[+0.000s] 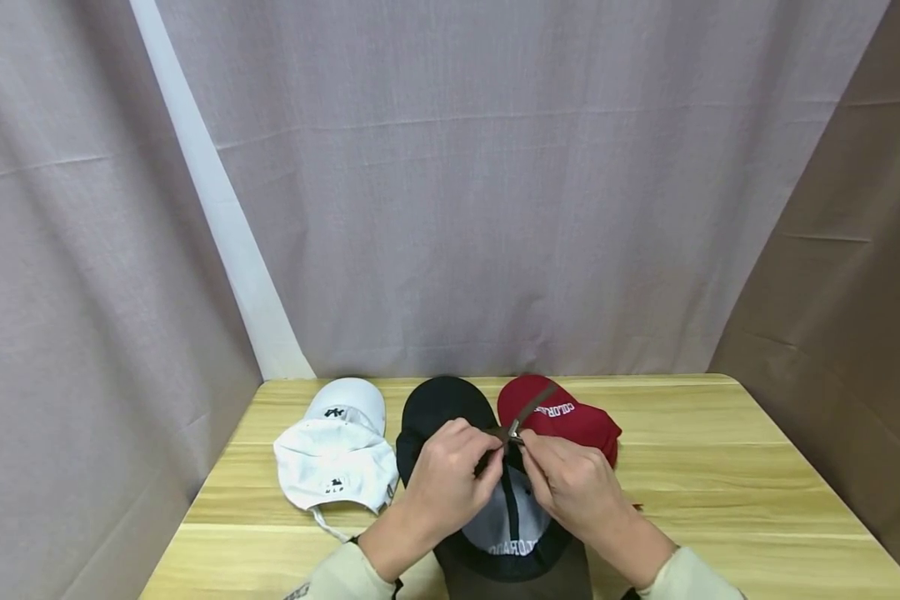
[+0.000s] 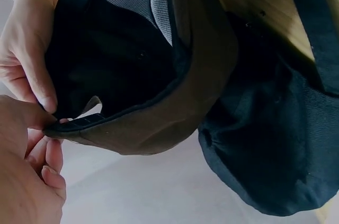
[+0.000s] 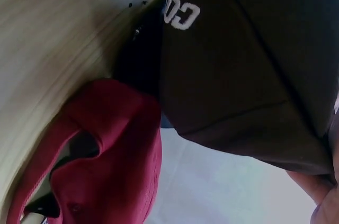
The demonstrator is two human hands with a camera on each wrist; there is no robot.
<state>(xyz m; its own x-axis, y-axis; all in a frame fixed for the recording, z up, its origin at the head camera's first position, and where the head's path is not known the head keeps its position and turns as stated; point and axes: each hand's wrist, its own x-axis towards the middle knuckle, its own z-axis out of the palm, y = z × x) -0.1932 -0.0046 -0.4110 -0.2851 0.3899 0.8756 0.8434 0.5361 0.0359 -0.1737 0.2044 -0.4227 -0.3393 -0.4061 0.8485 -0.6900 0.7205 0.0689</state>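
Observation:
A brown cap [image 1: 525,579] is held up with its grey-lined inside facing me and its brim toward the table's near edge. My left hand [image 1: 450,475] pinches the back edge of the cap, left of a small metal buckle [image 1: 514,430]. At the buckle's right side, my right hand [image 1: 581,492] pinches the cap's back band between thumb and fingers. A loose strap end [image 1: 534,404] sticks up and right from the buckle. White lettering shows on the cap's brown front [image 3: 228,75] in the right wrist view.
Behind the hands lie a black cap [image 1: 446,404] and a red cap [image 1: 562,417] with white letters. Two white caps [image 1: 337,467], overlapping, are at the left. All lie on a wooden table [image 1: 742,500] backed by grey curtains [image 1: 450,208].

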